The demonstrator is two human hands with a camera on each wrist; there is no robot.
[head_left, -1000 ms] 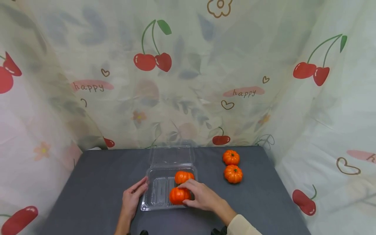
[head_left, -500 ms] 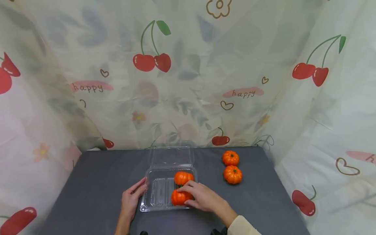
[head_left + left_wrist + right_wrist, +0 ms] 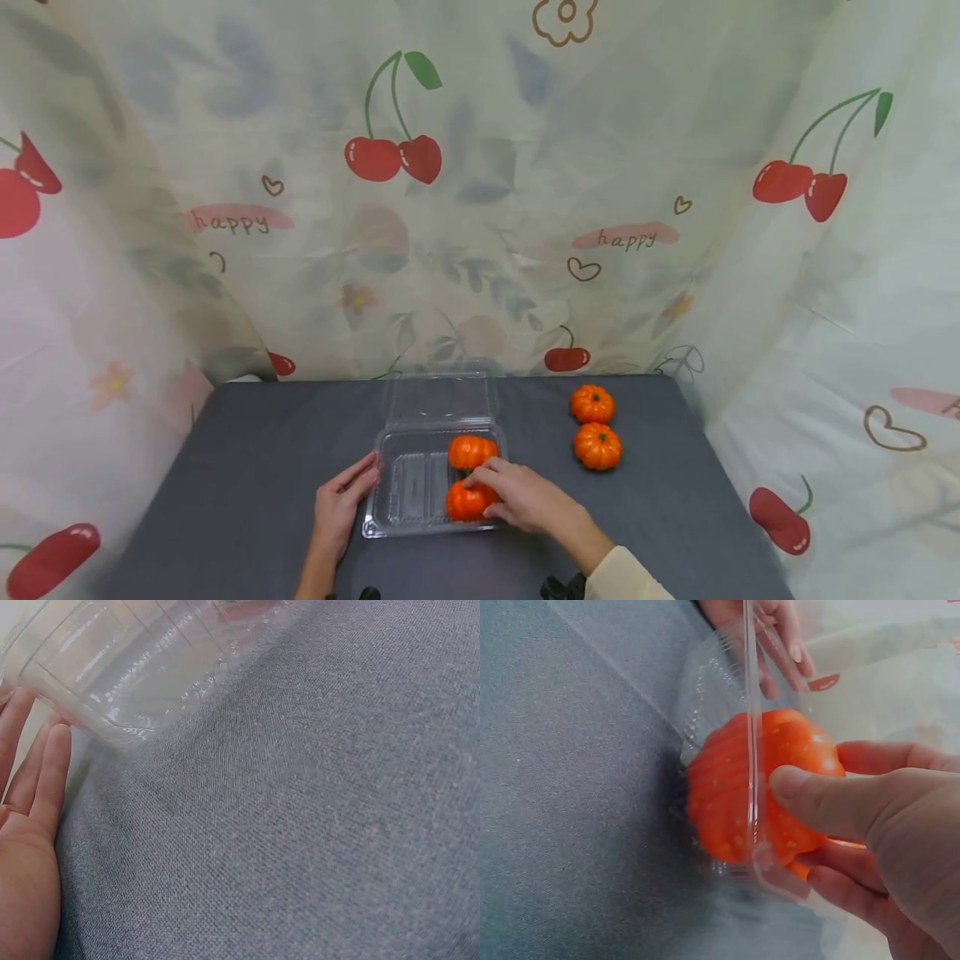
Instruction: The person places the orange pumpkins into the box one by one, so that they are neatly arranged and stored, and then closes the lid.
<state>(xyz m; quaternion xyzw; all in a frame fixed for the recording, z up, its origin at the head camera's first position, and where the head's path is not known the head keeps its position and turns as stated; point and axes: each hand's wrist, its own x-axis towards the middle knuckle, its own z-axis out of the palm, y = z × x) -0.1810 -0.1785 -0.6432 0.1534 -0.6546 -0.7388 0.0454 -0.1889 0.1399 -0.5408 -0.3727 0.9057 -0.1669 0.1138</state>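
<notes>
A clear plastic clamshell box (image 3: pixel 411 487) sits on the dark tabletop with its lid (image 3: pixel 438 398) folded back. Two small orange pumpkins are in its right half: a farther pumpkin (image 3: pixel 471 452) and a nearer pumpkin (image 3: pixel 467 502). Thumb and fingers of my right hand (image 3: pixel 525 498) grip the nearer one from the right; the right wrist view shows this pumpkin (image 3: pixel 795 750) partly behind the box's clear wall. My left hand (image 3: pixel 339 504) touches the box's left side with its fingers extended; in the left wrist view the fingers (image 3: pixel 52 769) lie against the box wall (image 3: pixel 82 712).
Two more orange pumpkins, a back one (image 3: pixel 592 404) and a front one (image 3: pixel 597 447), stand on the table (image 3: pixel 262 467) right of the box. A cherry-print curtain (image 3: pixel 480 250) encloses the table at the back and both sides.
My right hand has shifted the nearer pumpkin slightly to the right within the box. My left hand has kept its place at the box's left side.
</notes>
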